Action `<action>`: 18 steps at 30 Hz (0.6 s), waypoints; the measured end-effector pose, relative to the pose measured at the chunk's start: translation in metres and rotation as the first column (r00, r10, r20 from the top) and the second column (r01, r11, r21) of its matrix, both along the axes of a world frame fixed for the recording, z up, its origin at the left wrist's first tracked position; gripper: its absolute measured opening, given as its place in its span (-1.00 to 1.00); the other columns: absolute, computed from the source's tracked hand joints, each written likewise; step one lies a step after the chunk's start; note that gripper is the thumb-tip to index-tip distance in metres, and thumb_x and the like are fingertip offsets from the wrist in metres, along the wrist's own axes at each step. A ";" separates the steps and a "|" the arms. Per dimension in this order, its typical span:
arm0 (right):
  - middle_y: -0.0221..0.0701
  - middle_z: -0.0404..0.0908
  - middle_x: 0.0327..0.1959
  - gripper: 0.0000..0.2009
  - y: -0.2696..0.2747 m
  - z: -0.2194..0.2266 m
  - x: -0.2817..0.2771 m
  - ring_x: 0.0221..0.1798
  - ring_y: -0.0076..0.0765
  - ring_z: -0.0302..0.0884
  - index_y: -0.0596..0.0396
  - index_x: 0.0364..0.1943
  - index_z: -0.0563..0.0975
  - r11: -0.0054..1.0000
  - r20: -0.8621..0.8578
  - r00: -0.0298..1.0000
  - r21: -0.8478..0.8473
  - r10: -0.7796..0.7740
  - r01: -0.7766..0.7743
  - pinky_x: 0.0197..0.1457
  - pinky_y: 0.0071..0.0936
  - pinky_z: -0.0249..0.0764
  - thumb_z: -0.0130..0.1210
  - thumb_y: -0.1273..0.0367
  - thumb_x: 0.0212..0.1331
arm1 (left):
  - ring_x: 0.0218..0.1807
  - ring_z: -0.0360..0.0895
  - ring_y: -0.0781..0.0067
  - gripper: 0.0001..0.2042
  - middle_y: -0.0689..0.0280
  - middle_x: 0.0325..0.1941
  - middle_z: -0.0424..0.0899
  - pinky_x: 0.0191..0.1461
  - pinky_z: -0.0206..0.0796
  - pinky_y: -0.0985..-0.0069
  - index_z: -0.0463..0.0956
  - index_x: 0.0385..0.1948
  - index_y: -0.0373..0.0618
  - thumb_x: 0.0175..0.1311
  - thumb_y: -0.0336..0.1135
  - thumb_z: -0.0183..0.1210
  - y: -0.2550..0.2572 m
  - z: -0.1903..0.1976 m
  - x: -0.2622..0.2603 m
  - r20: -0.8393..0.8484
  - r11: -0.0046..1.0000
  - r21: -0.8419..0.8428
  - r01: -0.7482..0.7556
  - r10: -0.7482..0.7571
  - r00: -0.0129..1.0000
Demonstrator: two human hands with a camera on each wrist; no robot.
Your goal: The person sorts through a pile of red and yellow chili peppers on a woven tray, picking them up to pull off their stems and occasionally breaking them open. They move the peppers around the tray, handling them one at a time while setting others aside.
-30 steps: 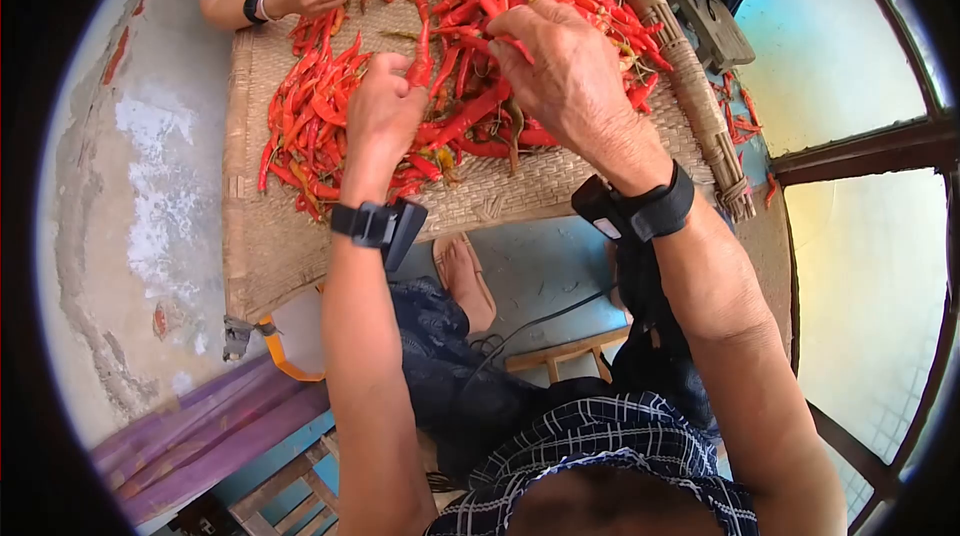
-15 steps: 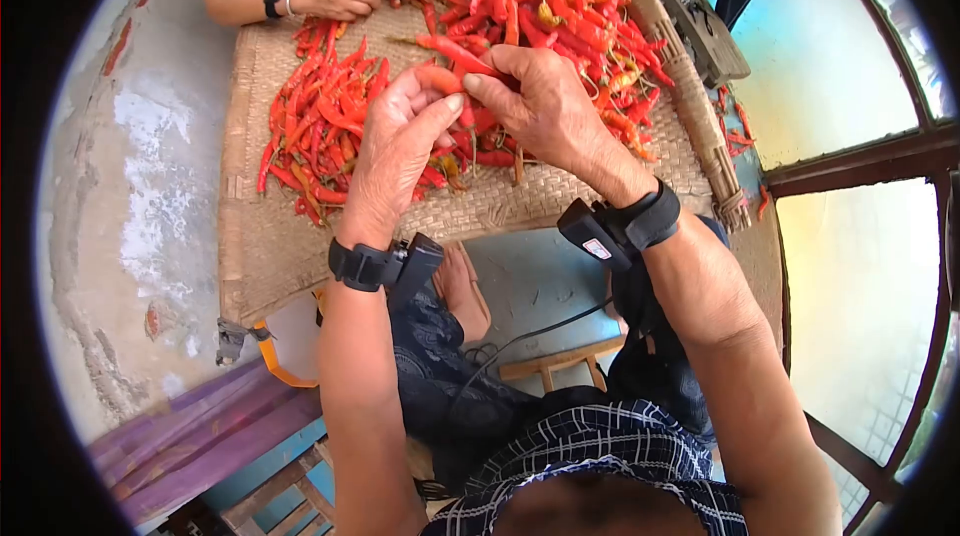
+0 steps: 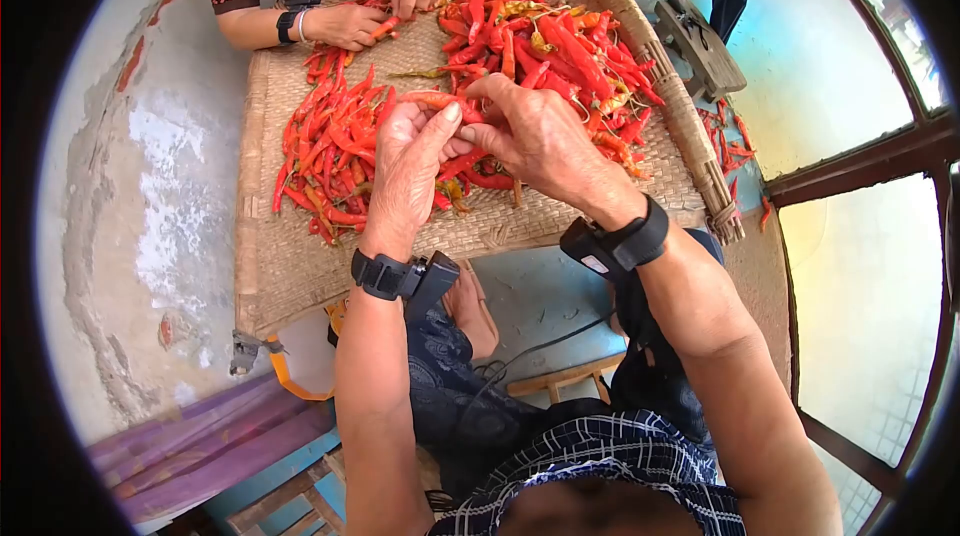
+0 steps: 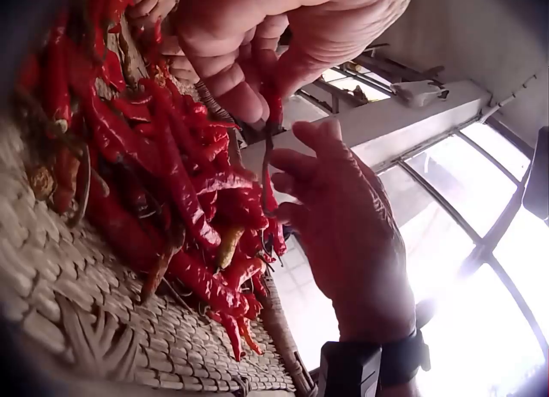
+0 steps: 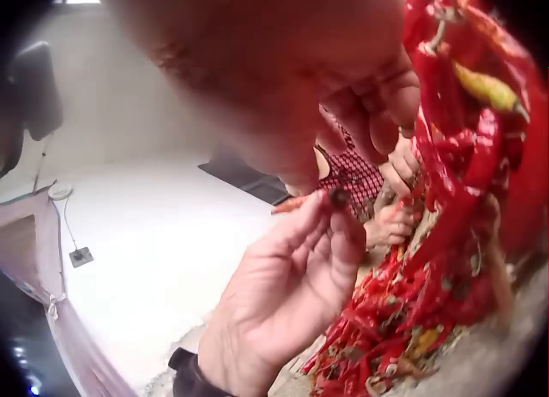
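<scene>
My left hand (image 3: pixel 408 161) pinches a red pepper (image 3: pixel 435 99) between thumb and fingers, above the tray's front half. The curled fingers of my right hand (image 3: pixel 555 141) meet the pepper's other end. In the left wrist view, a dark stem (image 4: pixel 268 148) runs down from the pepper between my left hand (image 4: pixel 300 28) and the fingertips of my right hand (image 4: pixel 347 234). The right wrist view shows the pepper's orange tip (image 5: pixel 288 205) sticking out beyond my left hand (image 5: pixel 283 298). Below lie a larger pepper pile (image 3: pixel 570 46) and a smaller left pile (image 3: pixel 330 146).
Across the woven tray (image 3: pixel 290 266), another person's hands (image 3: pixel 345 26) hold an orange-red pepper. A wooden stool (image 3: pixel 705 46) stands beyond the tray's right rim, near loose peppers (image 3: pixel 735 141) on the floor. A wall (image 3: pixel 150 186) is at left, window panes (image 3: pixel 870 286) at right.
My hands were apart over the peppers, then came together around a pepper; they remain together. The other person's hands lowered to the tray and now hold a pepper there.
</scene>
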State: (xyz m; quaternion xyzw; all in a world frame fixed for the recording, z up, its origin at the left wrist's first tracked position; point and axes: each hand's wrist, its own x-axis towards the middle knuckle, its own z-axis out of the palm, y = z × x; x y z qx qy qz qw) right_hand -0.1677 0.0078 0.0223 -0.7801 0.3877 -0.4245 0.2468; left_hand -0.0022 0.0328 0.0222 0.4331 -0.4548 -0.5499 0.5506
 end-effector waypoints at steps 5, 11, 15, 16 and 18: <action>-0.17 0.58 -0.57 -0.80 -0.011 0.010 -0.015 -0.47 0.08 0.60 0.06 -0.26 0.45 0.963 -0.089 0.975 -0.195 -0.205 0.184 -0.43 -0.08 0.50 0.21 0.36 0.08 | -0.24 0.55 0.54 -0.78 0.30 -0.19 0.60 -0.16 0.44 0.55 0.44 -0.09 -0.16 0.35 -0.28 0.15 0.000 0.006 0.000 0.227 0.999 -0.023 -0.044 0.048 0.973; -0.18 0.54 -0.34 -0.76 -0.026 0.019 -0.039 -0.24 -0.01 0.57 0.07 -0.18 0.48 0.749 -0.012 0.867 -0.509 -0.498 0.424 -0.29 -0.13 0.50 0.19 0.38 0.06 | -0.17 0.52 -0.06 -0.74 0.03 -0.28 0.62 -0.09 0.39 0.15 0.47 -0.18 -0.24 0.06 -0.46 0.24 0.006 -0.023 0.005 0.946 0.910 -0.297 0.289 0.240 0.219; -0.18 0.57 -0.26 -0.71 -0.017 -0.001 -0.022 -0.19 0.01 0.58 0.07 -0.11 0.53 0.971 -0.060 0.997 -0.237 -0.042 0.027 -0.18 -0.17 0.55 0.21 0.40 0.04 | -0.15 0.51 -0.05 -0.80 0.03 -0.24 0.59 -0.08 0.36 0.15 0.50 -0.24 -0.25 0.09 -0.48 0.20 0.005 -0.006 0.005 0.923 0.931 -0.288 0.223 0.208 0.325; -0.18 0.59 -0.23 -0.72 -0.014 -0.005 -0.015 -0.18 0.01 0.59 0.10 -0.12 0.53 0.967 -0.096 0.995 -0.253 0.012 -0.036 -0.17 -0.17 0.56 0.21 0.40 0.04 | -0.17 0.51 -0.04 -0.83 0.05 -0.26 0.57 -0.10 0.35 0.18 0.51 -0.25 -0.26 0.11 -0.50 0.18 0.004 -0.004 0.005 0.894 0.932 -0.308 0.193 0.214 0.393; -0.15 0.60 -0.25 -0.80 -0.009 -0.007 -0.009 -0.20 -0.01 0.61 0.14 -0.25 0.54 0.967 -0.144 0.989 -0.241 0.046 -0.080 -0.23 -0.19 0.56 0.20 0.41 0.03 | -0.18 0.51 -0.04 -0.82 0.06 -0.27 0.57 -0.11 0.35 0.20 0.51 -0.23 -0.26 0.11 -0.51 0.18 0.007 0.007 0.001 0.880 0.932 -0.318 0.173 0.223 0.420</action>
